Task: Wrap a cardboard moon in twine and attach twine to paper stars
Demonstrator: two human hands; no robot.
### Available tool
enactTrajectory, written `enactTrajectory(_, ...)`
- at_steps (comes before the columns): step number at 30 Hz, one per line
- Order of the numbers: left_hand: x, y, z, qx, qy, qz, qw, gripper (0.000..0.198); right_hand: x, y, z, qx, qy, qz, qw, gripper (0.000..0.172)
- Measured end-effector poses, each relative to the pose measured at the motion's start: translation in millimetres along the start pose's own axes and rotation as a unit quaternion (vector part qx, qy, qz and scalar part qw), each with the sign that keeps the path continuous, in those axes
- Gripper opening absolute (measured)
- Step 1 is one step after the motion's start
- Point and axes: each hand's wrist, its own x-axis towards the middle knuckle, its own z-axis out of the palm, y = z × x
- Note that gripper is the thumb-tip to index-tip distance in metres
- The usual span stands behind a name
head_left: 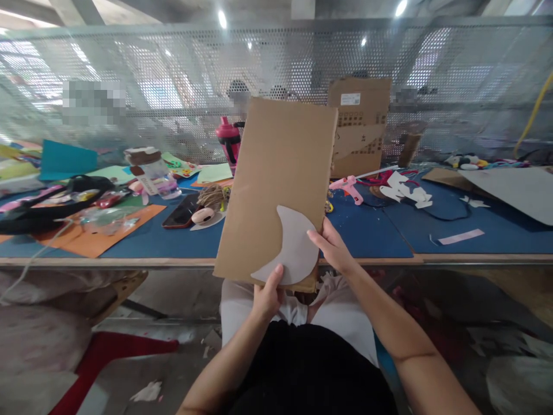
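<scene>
Watching from my end through the head camera, I work across the bench from the left. A teal card (67,160) stands behind a black bag (52,204), and an orange sheet (99,230) lies just beside the bag on the blue cutting mat (367,230). Farther along are a glass jar (153,176) with a brown lid, a dark phone (184,210), a bundle of twine (213,197) and a pink-and-black bottle (228,141).

The left hand (268,294) is closed on the lower edge of a brown cardboard sheet (268,173), with its thumb on the front, near one tip of a pale grey crescent cutout (295,248). The sheet is tilted up and held in front of the bench edge, above the person's lap, with the crescent flat against its lower part. The right hand (332,246) is half open at the sheet's right edge, its fingers reaching onto the crescent. Its thumb is hidden, so I can't be sure how firm that hold is.

Farther right, a pink glue gun (348,189) lies near white cutouts (401,190), with an upright cardboard box (358,127) behind them and a large grey sheet (510,190) at the far end.
</scene>
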Motion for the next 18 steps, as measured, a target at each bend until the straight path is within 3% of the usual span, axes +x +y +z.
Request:
enactTrajectory(4,-5,4,11.2,-0.036,0.056,-0.003,0.998,0.033,0,1,4,-0.006,0.013,-0.024,1.0,0.061)
enactTrajectory(9,-7,4,11.8,-0.062,0.073,-0.025,0.995,0.028,2,3,8,0.004,0.013,-0.029,0.999,0.058)
enactTrajectory(14,-7,4,12.5,-0.064,0.078,-0.012,0.995,0.031,-4,16,13,0.069,0.01,0.036,0.997,0.052)
enactTrajectory(18,-6,3,15.4,-0.067,0.056,0.028,0.996,0.037,-9,20,17,0.062,-0.006,0.068,0.996,0.048)
